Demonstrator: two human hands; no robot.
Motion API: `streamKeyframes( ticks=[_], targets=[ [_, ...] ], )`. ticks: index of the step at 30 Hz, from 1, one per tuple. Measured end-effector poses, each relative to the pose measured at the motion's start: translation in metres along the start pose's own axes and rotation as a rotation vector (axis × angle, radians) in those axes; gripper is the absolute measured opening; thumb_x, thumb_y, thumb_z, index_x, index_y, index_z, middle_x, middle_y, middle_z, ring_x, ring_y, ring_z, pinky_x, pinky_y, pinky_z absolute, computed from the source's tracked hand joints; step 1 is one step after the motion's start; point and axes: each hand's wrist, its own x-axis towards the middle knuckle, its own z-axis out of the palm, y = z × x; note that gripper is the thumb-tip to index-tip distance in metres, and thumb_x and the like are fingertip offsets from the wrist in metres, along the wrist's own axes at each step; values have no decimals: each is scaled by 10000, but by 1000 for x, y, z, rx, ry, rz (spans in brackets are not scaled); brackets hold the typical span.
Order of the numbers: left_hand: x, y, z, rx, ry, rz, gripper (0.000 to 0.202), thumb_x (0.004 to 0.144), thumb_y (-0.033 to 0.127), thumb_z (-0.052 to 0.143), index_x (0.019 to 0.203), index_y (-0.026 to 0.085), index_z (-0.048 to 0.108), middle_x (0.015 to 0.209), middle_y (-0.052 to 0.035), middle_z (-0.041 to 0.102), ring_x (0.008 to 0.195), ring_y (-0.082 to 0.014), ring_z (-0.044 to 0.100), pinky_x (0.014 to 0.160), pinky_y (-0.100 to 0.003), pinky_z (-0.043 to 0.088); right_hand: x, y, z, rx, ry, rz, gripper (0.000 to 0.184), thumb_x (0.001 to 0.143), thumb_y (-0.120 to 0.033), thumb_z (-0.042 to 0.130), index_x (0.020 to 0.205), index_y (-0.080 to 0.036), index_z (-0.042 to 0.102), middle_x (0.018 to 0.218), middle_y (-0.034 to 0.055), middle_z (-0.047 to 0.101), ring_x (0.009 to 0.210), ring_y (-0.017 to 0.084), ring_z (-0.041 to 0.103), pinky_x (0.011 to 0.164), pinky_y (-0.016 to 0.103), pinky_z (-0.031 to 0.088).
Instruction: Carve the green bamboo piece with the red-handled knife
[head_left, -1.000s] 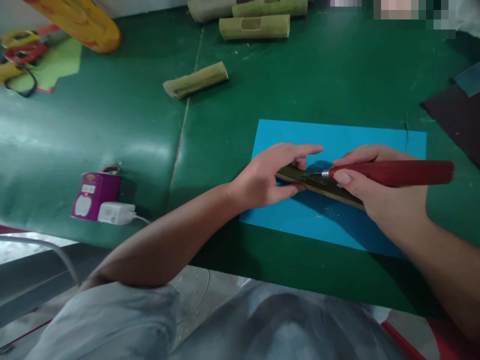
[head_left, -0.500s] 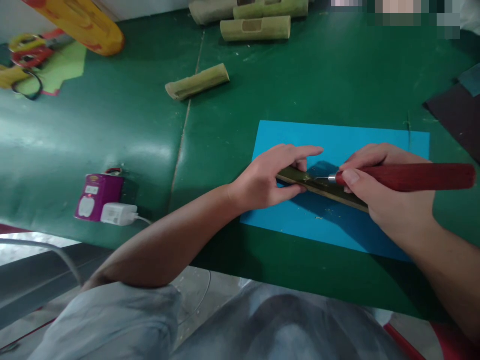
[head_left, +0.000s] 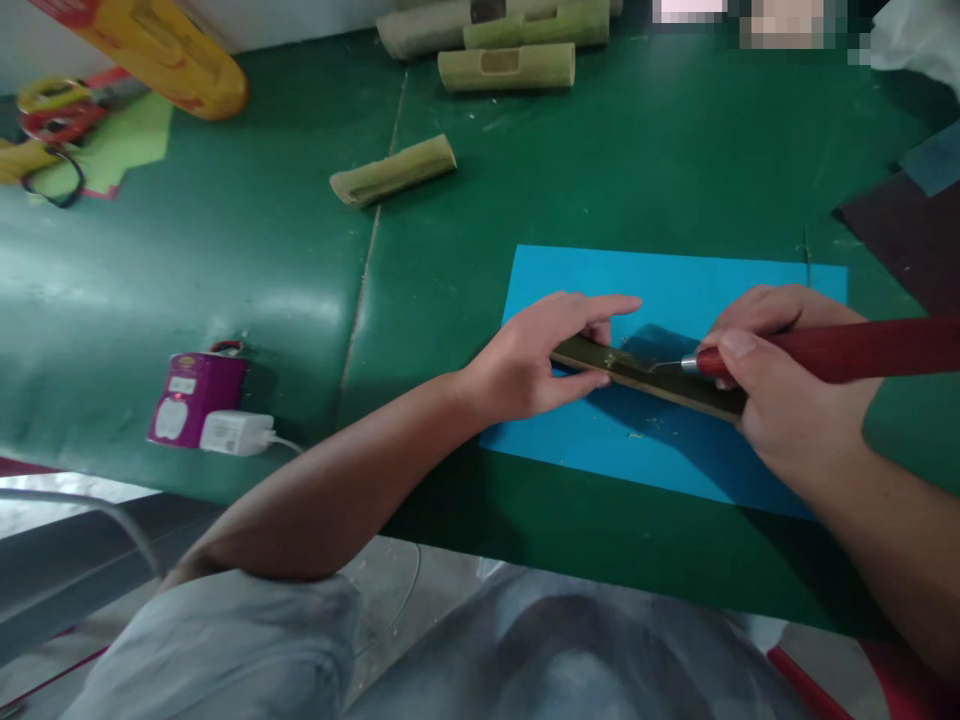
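Observation:
A dark green bamboo strip [head_left: 667, 384] lies slantwise over a blue sheet [head_left: 630, 455]. My left hand [head_left: 525, 355] grips its left end between thumb and fingers, the index finger stretched out above it. In my right hand [head_left: 795, 375] is a carving tool [head_left: 862, 350] with a thick red handle, a metal collar and a thin bent tip. That tip is at the strip's upper face, a little right of my left fingers; whether it touches I cannot tell. Pale shavings lie on the strip and the sheet. The heel of my right hand covers the strip's right end.
One short bamboo tube [head_left: 394, 172] lies on the green table. Several notched bamboo tubes [head_left: 525, 68] lie at the back. To the left are a purple box [head_left: 196, 390], a white charger [head_left: 236, 432], scissors [head_left: 64, 115] and a yellow object [head_left: 180, 65]. Dark sheets [head_left: 907, 235] lie right.
My right hand and the carving tool have moved right along the bamboo strip, away from my left fingers. My left hand keeps its hold on the strip.

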Motion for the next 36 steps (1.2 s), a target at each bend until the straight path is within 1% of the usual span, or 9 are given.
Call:
streamKeyframes(
  ticks=[3, 6, 10, 16, 20, 23, 30, 33, 36],
  targets=[
    [0, -1, 0, -3, 8, 0, 621, 984, 213, 761, 1586, 238, 611, 1193, -55, 792, 1083, -197, 747, 1044, -356, 610, 0, 2, 4, 103, -5, 58, 179, 860, -350, 891, 754, -272, 770, 725, 0, 758, 594, 171, 647, 548, 340, 501],
    [1, -1, 1, -13, 19, 8, 631, 973, 196, 771, 1582, 242, 614, 1183, -46, 788, 1083, -191, 750, 1048, -345, 610, 2, 1, 7, 89, -95, 135, 213, 822, -455, 969, 809, -288, 836, 775, 7, 803, 635, 180, 709, 563, 319, 549],
    [1, -1, 1, -30, 38, 27, 634, 968, 167, 777, 1579, 234, 620, 1177, -47, 788, 1096, -188, 753, 1061, -340, 607, 4, 2, 7, 93, -132, 109, 269, 849, -559, 975, 857, -323, 847, 832, 5, 823, 676, 185, 739, 587, 320, 583],
    [0, -2, 2, -39, 51, 31, 636, 958, 164, 785, 1571, 226, 625, 1176, -49, 789, 1093, -186, 755, 1071, -339, 607, 5, 5, 6, 101, -144, 153, 278, 824, -560, 995, 886, -320, 869, 857, -1, 834, 720, 183, 766, 618, 305, 611],
    [1, -2, 3, -36, 51, 31, 650, 947, 163, 794, 1571, 227, 624, 1183, -48, 790, 1096, -188, 757, 1072, -338, 607, 7, 5, 6, 142, -174, 183, 304, 780, -581, 1021, 860, -332, 867, 802, 1, 824, 654, 182, 745, 549, 298, 589],
    [1, -2, 3, -37, 52, 34, 643, 953, 166, 785, 1573, 219, 623, 1173, -47, 787, 1090, -185, 755, 1064, -331, 605, 7, 5, 6, 129, -195, 165, 350, 778, -626, 1014, 874, -326, 862, 788, 0, 819, 618, 175, 732, 518, 291, 569],
    [0, 0, 2, -6, 19, -11, 623, 977, 211, 770, 1580, 229, 618, 1199, -50, 795, 1093, -188, 755, 1063, -343, 609, 7, 4, 5, 104, -230, 196, 353, 795, -644, 999, 893, -335, 860, 854, 11, 835, 728, 210, 778, 612, 327, 628],
    [0, -1, 2, -13, 29, -3, 633, 970, 200, 769, 1583, 231, 616, 1191, -49, 795, 1087, -187, 755, 1058, -344, 611, 7, 5, 6, 120, -203, 170, 348, 790, -657, 995, 891, -350, 867, 844, 3, 836, 711, 208, 768, 596, 326, 614],
    [0, -2, 2, -12, 29, 3, 626, 975, 204, 759, 1583, 237, 614, 1185, -46, 794, 1089, -190, 756, 1056, -353, 614, 8, 6, 5, 114, -221, 172, 319, 803, -625, 995, 886, -346, 864, 833, 3, 834, 703, 206, 762, 586, 325, 602]
  ],
)
